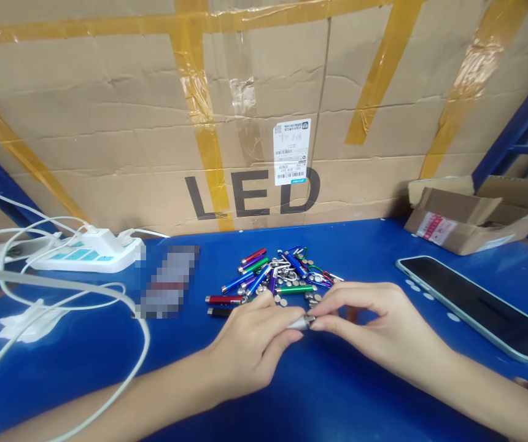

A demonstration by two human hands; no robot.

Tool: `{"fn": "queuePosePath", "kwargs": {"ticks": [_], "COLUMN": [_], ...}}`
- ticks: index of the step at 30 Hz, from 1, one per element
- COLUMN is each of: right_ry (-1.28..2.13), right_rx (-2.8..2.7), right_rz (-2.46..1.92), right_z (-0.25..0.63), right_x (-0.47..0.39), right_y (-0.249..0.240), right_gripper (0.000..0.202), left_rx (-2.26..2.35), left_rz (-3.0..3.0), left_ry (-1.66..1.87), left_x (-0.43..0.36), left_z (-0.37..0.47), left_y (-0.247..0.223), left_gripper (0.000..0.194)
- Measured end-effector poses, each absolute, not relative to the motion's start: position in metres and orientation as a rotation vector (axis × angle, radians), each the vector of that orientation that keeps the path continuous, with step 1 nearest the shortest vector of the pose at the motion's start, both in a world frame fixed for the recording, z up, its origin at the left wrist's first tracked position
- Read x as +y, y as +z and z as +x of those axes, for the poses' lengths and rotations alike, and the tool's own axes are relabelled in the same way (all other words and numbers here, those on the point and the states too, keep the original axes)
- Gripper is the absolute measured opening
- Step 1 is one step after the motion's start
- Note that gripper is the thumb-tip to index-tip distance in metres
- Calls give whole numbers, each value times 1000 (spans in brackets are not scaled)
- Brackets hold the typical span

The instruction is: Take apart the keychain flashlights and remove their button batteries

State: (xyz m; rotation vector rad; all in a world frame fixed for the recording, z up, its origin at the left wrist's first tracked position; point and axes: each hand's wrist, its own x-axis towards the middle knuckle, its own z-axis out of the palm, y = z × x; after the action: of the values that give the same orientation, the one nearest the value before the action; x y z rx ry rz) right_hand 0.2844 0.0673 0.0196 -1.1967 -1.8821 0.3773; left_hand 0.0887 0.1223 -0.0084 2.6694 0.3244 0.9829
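My left hand [257, 337] is closed around a silver mini flashlight [297, 323], whose front end pokes out past the fingers. Thumb and forefinger of my right hand [374, 316] pinch the small dark metal end piece [310, 320] at that tip. Whether this piece is attached or separate cannot be made out. Just beyond both hands lies a pile of mini flashlights in several colours, among them a red one [223, 300], a green one [297, 289] and a blue one [236, 282]. Button cells [283, 302] and carabiner clips [303, 252] are scattered through the pile.
A phone [480, 307] lies at right, near an opened cardboard box [466, 215]. At left are a white power strip [91, 255], looping white cables [147, 344] and a pixelated item [169, 282]. A large taped carton [148, 135] closes off the back of the blue table [337, 393].
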Motion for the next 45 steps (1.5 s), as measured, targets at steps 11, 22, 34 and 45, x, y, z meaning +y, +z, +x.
{"fn": "queuePosePath", "kwargs": {"ticks": [11, 22, 34, 45], "right_ry": [116, 763, 827, 457], "right_rx": [-2386, -2130, -2078, -2115], "right_rz": [-1029, -1215, -1271, -1303], "right_z": [292, 281, 280, 282], "right_x": [65, 61, 58, 61], "right_y": [11, 9, 13, 12], "right_gripper": [30, 31, 32, 33], "left_rx": [339, 285, 323, 721], "left_rz": [2815, 2827, 2684, 2458], "left_ry": [790, 694, 705, 978], "left_x": [117, 120, 117, 118], "left_z": [87, 88, 87, 89], "left_y": [-6, -4, -5, -9], "left_gripper": [29, 27, 24, 18]}}
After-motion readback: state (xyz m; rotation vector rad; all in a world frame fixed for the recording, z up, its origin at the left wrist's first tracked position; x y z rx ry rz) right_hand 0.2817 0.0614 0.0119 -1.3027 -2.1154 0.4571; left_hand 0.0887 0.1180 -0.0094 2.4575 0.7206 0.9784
